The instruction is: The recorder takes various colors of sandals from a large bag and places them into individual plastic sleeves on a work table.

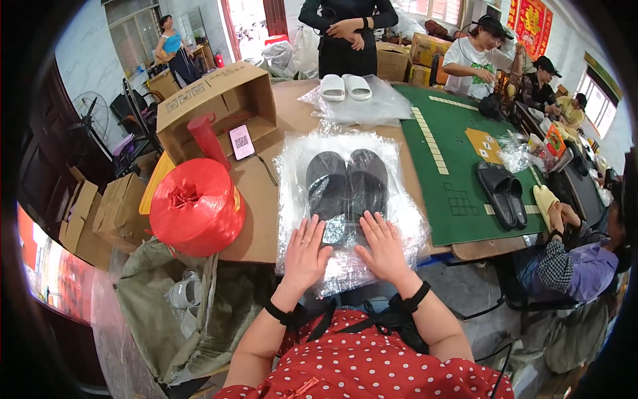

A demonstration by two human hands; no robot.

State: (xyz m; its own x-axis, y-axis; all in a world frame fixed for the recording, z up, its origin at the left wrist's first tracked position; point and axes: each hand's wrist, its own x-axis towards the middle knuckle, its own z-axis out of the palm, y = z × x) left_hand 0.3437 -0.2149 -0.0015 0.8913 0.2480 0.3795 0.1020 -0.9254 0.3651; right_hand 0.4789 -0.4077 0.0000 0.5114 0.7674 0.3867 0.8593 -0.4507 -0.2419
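Observation:
A pair of black slide sandals (327, 179) lies side by side, toes away from me, on a stack of clear plastic bags (296, 156) at the table's near edge. Shiny film seems to cover the sandals; I cannot tell whether they are fully inside a bag. My left hand (306, 256) rests flat with fingers out at the near left of the pair. At the near right lies my right hand (382, 249), flat with its fingers spread. Both hands touch the plastic and grip nothing.
A large red roll of plastic twine (196, 209), an open cardboard box (219, 100) and a phone (242, 141) stand left. White slides (345, 87) lie on plastic at the far side. Black slides (502, 193) lie on the green mat (458, 193); co-workers sit right. A sack (159, 306) hangs lower left.

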